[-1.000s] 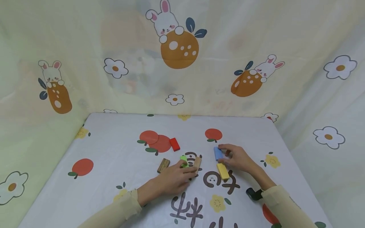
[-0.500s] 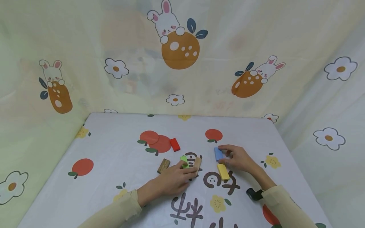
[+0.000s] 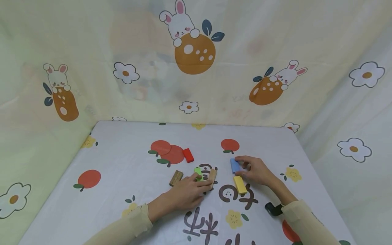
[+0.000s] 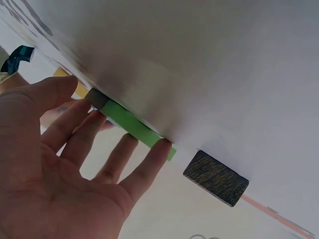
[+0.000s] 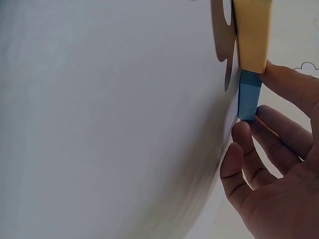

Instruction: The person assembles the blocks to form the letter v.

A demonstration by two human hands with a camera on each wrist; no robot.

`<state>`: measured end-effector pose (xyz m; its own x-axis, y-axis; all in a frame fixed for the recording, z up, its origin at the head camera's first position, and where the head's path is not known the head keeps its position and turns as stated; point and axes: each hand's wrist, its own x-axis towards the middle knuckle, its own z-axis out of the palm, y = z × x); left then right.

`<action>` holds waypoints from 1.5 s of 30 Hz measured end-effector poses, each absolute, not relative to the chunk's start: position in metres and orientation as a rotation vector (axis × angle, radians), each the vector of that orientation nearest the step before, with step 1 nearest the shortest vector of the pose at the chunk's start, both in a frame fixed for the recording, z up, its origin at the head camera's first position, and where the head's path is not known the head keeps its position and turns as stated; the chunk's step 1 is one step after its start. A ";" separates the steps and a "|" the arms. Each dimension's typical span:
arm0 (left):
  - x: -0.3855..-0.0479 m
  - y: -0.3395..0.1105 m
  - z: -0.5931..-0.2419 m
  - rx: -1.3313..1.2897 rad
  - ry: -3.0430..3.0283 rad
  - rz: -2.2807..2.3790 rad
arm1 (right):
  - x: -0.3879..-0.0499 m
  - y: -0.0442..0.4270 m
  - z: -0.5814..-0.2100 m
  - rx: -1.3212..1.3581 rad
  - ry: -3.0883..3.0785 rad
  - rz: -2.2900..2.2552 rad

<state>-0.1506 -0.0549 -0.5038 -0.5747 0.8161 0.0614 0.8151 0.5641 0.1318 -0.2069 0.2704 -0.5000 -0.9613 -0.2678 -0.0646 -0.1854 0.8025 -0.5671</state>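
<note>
My left hand (image 3: 186, 193) lies over a green block (image 3: 198, 172) and a tan wooden block (image 3: 212, 177). In the left wrist view its slightly bent fingers touch the long side of the green block (image 4: 132, 124), while the thumb stands apart. A dark-grained wooden block (image 3: 176, 178) lies just left of this hand. My right hand (image 3: 255, 171) pinches a blue block (image 3: 234, 165) by its two ends between thumb and fingertip. Against the blue block's near end sits a yellow block (image 3: 240, 184); the thumb is at their junction in the right wrist view.
Farther back on the printed white tablecloth (image 3: 122, 153) lies a red block (image 3: 188, 155). A black device (image 3: 273, 209) is at the right wrist. Printed curtains (image 3: 137, 102) enclose the back and sides of the table.
</note>
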 end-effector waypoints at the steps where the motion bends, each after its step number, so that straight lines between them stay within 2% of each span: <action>1: -0.150 -0.055 -0.504 1.443 2.772 0.228 | -0.206 0.270 -0.500 -0.358 2.847 -0.873; 24: -0.148 -0.052 -0.503 1.345 2.769 0.199 | -0.205 0.268 -0.501 -0.346 2.919 -0.869; 45: -0.149 -0.053 -0.504 1.386 2.775 0.196 | -0.210 0.255 -0.499 -0.317 3.020 -0.975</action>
